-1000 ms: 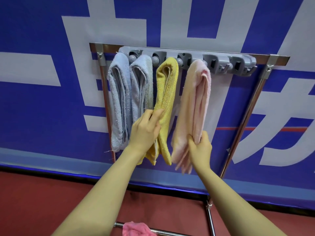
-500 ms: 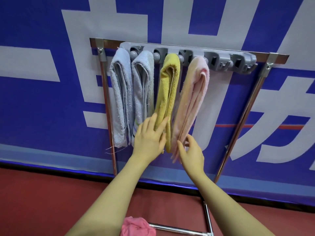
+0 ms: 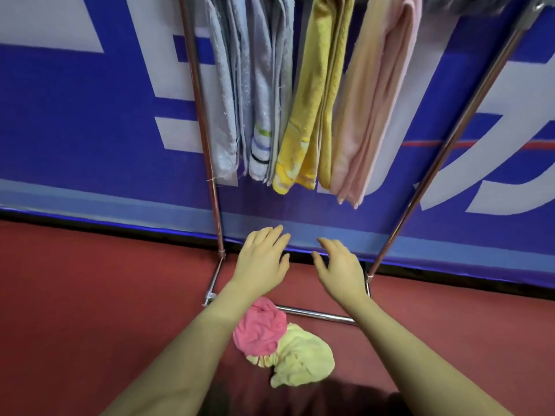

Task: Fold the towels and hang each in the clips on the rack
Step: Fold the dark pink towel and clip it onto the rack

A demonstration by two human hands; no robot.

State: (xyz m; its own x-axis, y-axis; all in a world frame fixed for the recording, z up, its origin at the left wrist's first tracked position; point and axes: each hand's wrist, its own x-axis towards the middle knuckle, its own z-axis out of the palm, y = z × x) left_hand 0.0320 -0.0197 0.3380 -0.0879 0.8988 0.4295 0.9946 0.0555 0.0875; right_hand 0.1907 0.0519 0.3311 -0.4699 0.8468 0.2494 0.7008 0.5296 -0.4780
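on the rack [image 3: 200,115], going from its left post rightward, four folded towels hang side by side: a pale grey towel [image 3: 223,109] just beside the post, a striped grey towel [image 3: 264,94] touching it, a yellow towel [image 3: 315,100], then a peach towel [image 3: 372,100] nearest the right post. the clips are cut off above the top edge, so their grip cannot be seen. below the towels, between the posts, the left hand [image 3: 261,259] and right hand [image 3: 339,265] hover with relaxed, spread fingers, holding nothing. under them, by the rack's base bar, a pink towel [image 3: 261,331] and a light yellow towel [image 3: 303,355] lie crumpled and touching, likely dumped there awaiting folding. the blue banner [image 3: 90,130] behind the rack carries large white characters, too cropped to read.
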